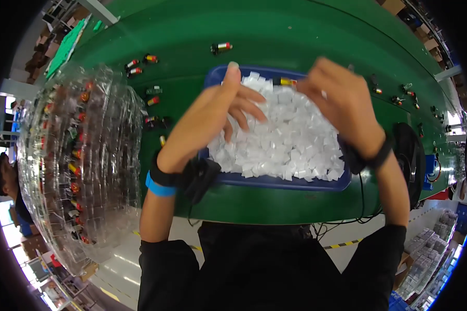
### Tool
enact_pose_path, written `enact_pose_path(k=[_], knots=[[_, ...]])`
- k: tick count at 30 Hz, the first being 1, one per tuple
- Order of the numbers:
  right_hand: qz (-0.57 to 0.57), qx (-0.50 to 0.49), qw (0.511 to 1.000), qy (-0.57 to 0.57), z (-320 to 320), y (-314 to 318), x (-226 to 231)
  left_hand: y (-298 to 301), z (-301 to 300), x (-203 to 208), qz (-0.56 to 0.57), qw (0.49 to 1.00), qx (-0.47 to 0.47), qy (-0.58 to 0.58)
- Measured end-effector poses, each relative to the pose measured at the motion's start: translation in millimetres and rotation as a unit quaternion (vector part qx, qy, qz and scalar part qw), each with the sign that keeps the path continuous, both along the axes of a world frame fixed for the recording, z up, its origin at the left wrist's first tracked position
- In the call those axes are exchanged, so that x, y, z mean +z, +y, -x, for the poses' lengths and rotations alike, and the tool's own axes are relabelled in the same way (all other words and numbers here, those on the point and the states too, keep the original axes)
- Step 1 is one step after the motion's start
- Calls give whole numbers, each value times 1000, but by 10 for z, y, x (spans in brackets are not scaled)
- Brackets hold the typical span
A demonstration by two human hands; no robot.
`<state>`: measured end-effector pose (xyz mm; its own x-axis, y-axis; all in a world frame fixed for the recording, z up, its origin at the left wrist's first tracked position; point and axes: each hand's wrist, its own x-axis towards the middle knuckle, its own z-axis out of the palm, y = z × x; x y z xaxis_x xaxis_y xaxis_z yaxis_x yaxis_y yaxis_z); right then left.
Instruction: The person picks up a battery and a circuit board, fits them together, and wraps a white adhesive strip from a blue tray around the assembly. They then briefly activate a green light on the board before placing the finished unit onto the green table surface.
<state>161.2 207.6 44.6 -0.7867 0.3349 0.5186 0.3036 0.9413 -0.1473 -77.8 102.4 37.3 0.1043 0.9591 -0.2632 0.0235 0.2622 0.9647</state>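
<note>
A blue tray (290,181) filled with small white translucent square pieces (280,135) lies before me on the green table. My left hand (218,106) is open over the tray's left side, thumb raised and fingers spread above the pieces. My right hand (342,101), a little blurred, hangs over the tray's far right part with curled fingers. A small cylindrical part (285,81) with black, yellow and red bands sticks out at its fingertips, seemingly pinched there. The exact grip is partly hidden.
A tall stack of clear plastic trays (88,166) holding similar parts stands at the left. Several loose parts (150,58) lie on the green table (275,31) at left, more at right. A black rounded object (409,160) and cables are beside my right arm.
</note>
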Motion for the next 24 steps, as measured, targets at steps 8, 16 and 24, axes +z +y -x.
enact_pose_path(k=[8,16,24], knots=[[-27,8,1000,-7,-302,-1189,-82,-790,-547,-222,57,994,-47,-79],[274,-47,959,46,-390,-1377,-168,-938,-664,-314,-37,998,-37,37],[565,-143,803,122,-430,-1484,-310,-954,-736,-266,-76,990,-61,104]])
